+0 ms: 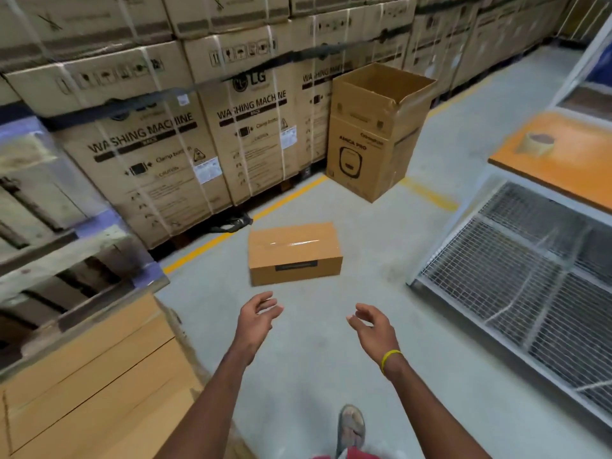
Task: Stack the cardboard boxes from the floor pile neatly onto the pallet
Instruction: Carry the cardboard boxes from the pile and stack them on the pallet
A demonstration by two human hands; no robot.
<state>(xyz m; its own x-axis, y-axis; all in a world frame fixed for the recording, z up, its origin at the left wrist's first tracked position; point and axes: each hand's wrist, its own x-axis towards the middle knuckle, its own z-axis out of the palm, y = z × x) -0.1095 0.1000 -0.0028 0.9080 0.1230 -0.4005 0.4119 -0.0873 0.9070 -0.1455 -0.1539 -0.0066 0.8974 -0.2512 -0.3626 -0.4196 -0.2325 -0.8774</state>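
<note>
A small sealed cardboard box (294, 251) with clear tape on top lies on the grey floor in the middle of the view. My left hand (258, 318) and my right hand (372, 324) are stretched out side by side just short of it, both open, fingers spread, holding nothing. At the lower left are stacked cardboard boxes (89, 376), with wooden pallets (66, 260) leaning behind them; what the stacked boxes rest on is hidden.
A tall open-topped carton (374, 134) stands beyond the small box. Large strapped washing-machine cartons (159, 150) line the back wall behind a yellow floor line (245, 217). On the right is a white wire-mesh rack (516, 279) with an orange top (563, 160) carrying a tape roll (538, 144). My foot (351, 425) is below.
</note>
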